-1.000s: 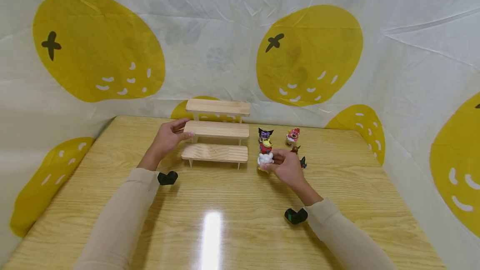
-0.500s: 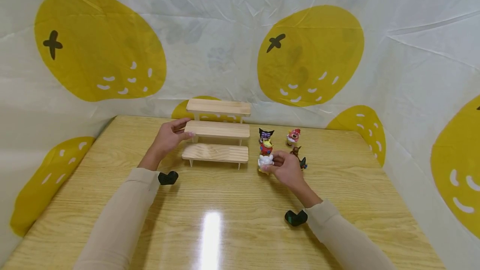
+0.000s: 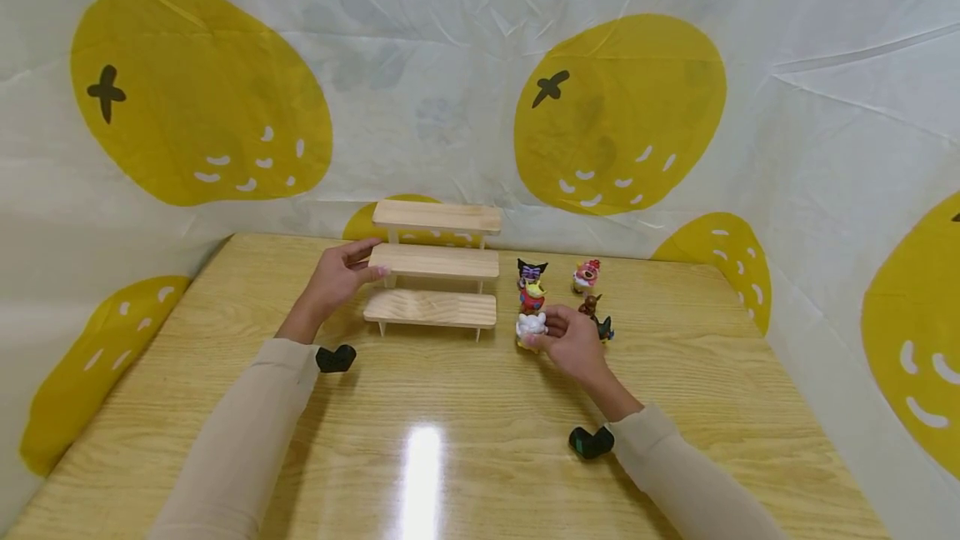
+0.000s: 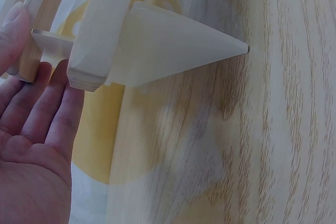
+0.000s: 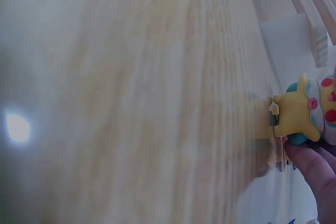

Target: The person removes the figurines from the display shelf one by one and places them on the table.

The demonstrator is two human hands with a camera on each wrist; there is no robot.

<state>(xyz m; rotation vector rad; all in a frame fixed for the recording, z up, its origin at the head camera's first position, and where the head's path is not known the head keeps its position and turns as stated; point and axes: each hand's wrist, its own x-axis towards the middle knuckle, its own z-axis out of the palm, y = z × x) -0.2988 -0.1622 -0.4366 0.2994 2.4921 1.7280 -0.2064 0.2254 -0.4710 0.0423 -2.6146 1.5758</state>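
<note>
My left hand (image 3: 339, 277) grips the left end of a three-tier wooden display stand (image 3: 433, 261) at its middle tier, thumb over the board. In the left wrist view, the fingers lie along the ends of its boards (image 4: 97, 35), beside a pale triangular side support (image 4: 178, 45). To the right of the stand, my right hand (image 3: 577, 344) pinches a small figurine (image 3: 531, 324) with a white top. The right wrist view shows its yellow body (image 5: 294, 114), upright with its feet at the tabletop. Right behind it stands a red-and-yellow figurine (image 3: 532, 297).
A black-eared purple figurine (image 3: 531, 272) stands farthest back in that row. Farther right are a pink-and-red figurine (image 3: 586, 275), a brown one (image 3: 589, 304) and a dark one (image 3: 605, 329), partly behind the right hand. A fruit-patterned cloth (image 3: 442, 107) hangs behind the table (image 3: 337, 448).
My right hand has shifted slightly toward the front with the white-topped figurine, and more of the brown and dark figurines shows. The left hand and the stand have stayed in place.
</note>
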